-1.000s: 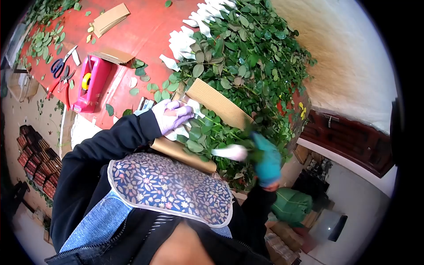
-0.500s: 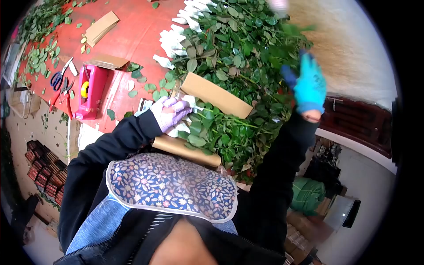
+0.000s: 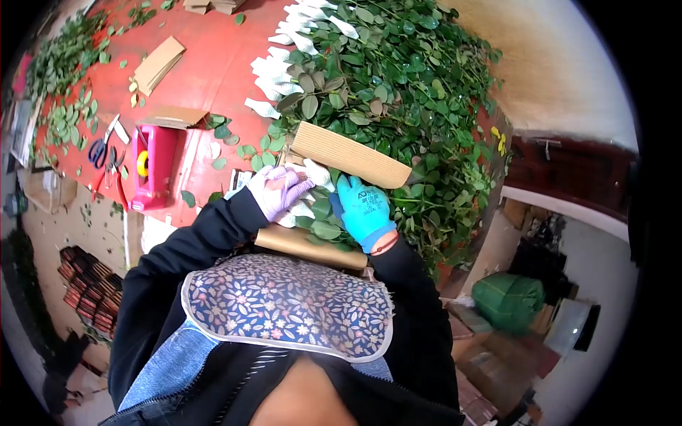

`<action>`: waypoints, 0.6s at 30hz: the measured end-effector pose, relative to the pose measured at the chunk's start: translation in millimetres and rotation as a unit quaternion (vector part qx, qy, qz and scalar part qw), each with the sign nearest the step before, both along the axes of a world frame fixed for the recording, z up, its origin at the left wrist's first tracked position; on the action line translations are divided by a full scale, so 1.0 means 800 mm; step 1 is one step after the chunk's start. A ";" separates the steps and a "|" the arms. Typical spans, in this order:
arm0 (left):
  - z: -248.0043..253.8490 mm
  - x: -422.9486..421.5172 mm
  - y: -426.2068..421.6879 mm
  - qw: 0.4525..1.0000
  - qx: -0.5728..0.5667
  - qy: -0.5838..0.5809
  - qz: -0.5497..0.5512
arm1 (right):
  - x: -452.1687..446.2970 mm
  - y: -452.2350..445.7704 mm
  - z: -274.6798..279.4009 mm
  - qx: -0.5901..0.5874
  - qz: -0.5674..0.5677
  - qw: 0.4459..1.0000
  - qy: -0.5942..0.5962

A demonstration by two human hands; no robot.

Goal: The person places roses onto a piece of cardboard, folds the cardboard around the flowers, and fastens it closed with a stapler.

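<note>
My left hand [image 3: 277, 190], in a lilac glove, is closed around the white-sleeved head of a rose [image 3: 316, 172]. Beside it, my right hand [image 3: 366, 209] in a blue glove curls over leafy rose stems [image 3: 327, 226]; its fingertips are partly hidden among the leaves. Both hands are between an upright strip of corrugated cardboard [image 3: 352, 156] and a brown cardboard edge [image 3: 309, 246] close to my apron. Past the strip lies a large heap of roses [image 3: 405, 92], their white-sleeved heads [image 3: 273, 74] pointing left.
On the red table [image 3: 202, 57] are a pink tape dispenser [image 3: 156, 163], scissors [image 3: 103, 145], red-handled pruners [image 3: 114, 174] and cardboard pieces [image 3: 158, 65]. Loose leaves [image 3: 67, 124] lie at the far left. A green bundle [image 3: 508, 302] sits down on the right.
My right hand has come from the far right, by the stem ends, in toward my left hand and onto the leafy stems. My left hand has stayed at the rose heads.
</note>
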State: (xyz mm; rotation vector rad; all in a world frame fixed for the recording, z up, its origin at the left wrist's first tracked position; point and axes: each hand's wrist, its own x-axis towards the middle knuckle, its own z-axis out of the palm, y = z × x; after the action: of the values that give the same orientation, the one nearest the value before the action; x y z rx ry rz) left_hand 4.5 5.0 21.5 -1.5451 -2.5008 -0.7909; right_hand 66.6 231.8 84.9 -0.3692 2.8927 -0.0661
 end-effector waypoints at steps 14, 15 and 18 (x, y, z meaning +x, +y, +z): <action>-0.013 -0.006 -0.022 0.985 0.117 -0.129 -0.002 | 0.010 0.003 -0.027 -0.127 -0.063 0.989 0.049; -0.004 0.001 -0.027 0.974 0.154 -0.157 0.058 | 0.011 0.005 -0.028 -0.149 -0.060 0.985 0.063; 0.008 0.002 -0.032 0.939 0.128 -0.304 0.099 | 0.011 0.010 -0.039 -0.147 -0.048 0.987 0.034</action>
State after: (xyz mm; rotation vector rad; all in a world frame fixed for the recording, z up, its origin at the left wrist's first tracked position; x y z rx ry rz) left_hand 5.9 -20.3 27.6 -1.0501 -2.7193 -1.6884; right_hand 75.7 239.7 53.5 -0.2866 2.9690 -0.5094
